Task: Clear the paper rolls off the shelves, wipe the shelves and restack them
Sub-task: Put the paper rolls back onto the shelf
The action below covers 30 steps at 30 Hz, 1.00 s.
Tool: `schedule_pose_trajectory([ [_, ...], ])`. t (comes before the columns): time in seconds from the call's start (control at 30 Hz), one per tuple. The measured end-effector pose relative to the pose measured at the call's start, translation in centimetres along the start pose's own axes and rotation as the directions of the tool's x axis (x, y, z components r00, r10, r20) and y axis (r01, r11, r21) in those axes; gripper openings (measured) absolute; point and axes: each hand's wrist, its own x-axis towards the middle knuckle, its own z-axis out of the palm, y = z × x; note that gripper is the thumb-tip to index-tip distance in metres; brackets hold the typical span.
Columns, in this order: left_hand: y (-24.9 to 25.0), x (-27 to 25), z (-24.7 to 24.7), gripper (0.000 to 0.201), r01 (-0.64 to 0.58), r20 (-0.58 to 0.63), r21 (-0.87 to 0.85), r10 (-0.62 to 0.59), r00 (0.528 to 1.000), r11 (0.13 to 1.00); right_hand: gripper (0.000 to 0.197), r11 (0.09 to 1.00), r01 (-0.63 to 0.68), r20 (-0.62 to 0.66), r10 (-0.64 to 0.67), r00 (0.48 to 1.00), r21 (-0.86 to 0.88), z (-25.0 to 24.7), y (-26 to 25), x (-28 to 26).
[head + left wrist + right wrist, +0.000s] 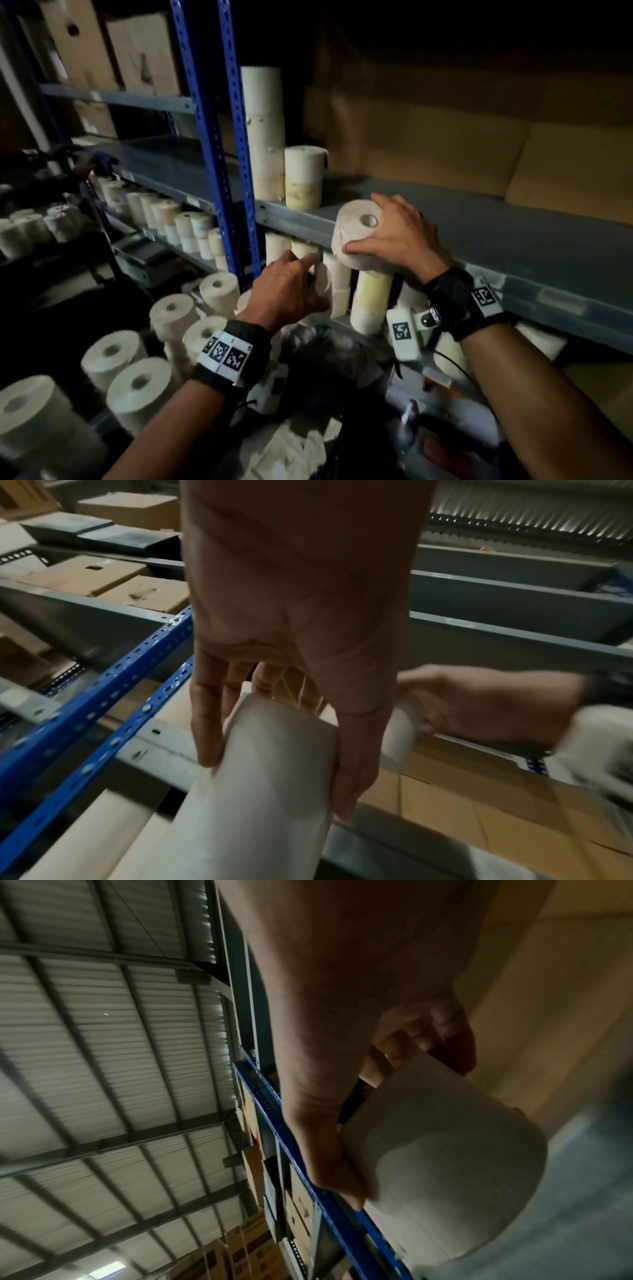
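Both hands hold paper rolls at the grey shelf (513, 233), which I take as the landmark. On this shelf stand only a tall stack of rolls (263, 137) and a shorter stack (303, 178), at its left end beside the blue upright (236, 137). Below the shelf, more rolls stand upright, and many rolls are grouped lower and to the left of it.

At the front edge of the shelf, the right hand (397, 233) grips a wide roll (356, 236). The thumb is on the near side, and the fingers are curled over the top and the far side. This roll is tilted, with its core hole facing up and toward the person, and its long axis is leaning, not vertical. Whether it already touches the shelf, I cannot tell.

Just under the shelf edge, the left hand (291, 291) is wrapped around a narrower roll (323, 284), thumb on one side and fingers on the other.

I judge this as restacking. The right hand is nearer to the shelf surface, so its roll should first be brought vertical, then pushed back and left toward the stacks.
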Motion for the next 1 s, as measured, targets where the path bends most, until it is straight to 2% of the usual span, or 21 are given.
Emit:
schedule_pose_trajectory([
  [0.2, -2.9, 7.1, -2.3, 0.095, 0.018, -0.026, 0.049, -0.016, 1.000, 0.999, 0.114, 0.998, 0.050, -0.092, -0.047, 0.995, 0.033, -1.1, -4.7, 12.1],
  [0.4, -4.5, 11.8, -4.0, 0.088, 0.050, -0.012, 0.076, -0.049, 0.999, 0.996, 0.111, 0.992, 0.030, -0.110, -0.016, 0.994, 0.126, -1.6, -7.0, 20.5],
  [0.5, -5.1, 13.3, -4.3, 0.093, 0.053, -0.034, 0.081, -0.050, 0.998, 0.995, 0.106, 0.987, 0.026, -0.111, -0.008, 0.994, 0.157, -1.3, -7.9, 24.0],
  [0.57, -5.6, 14.1, -4.4, 0.097, 0.054, -0.043, 0.081, -0.050, 0.998, 0.995, 0.103, 0.987, 0.019, -0.101, -0.003, 0.995, 0.158, -0.8, -8.5, 26.1],
  [0.73, -6.8, 15.6, -5.0, 0.095, 0.064, -0.057, 0.110, -0.058, 0.997, 0.992, 0.110, 0.987, 0.005, -0.063, 0.006, 0.998, 0.160, 1.1, -10.1, 30.0],
  [0.87, -7.4, 16.7, -5.9, 0.096, 0.067, -0.060, 0.106, -0.060, 0.996, 0.992, 0.111, 0.985, 0.001, -0.037, 0.006, 0.999, 0.175, 2.7, -10.8, 31.5],
  [1.0, -8.7, 17.5, -7.1, 0.099, 0.063, -0.091, 0.094, -0.054, 0.994, 0.994, 0.121, 0.976, -0.005, -0.007, 0.007, 1.000, 0.218, 3.9, -10.2, 32.3],
])
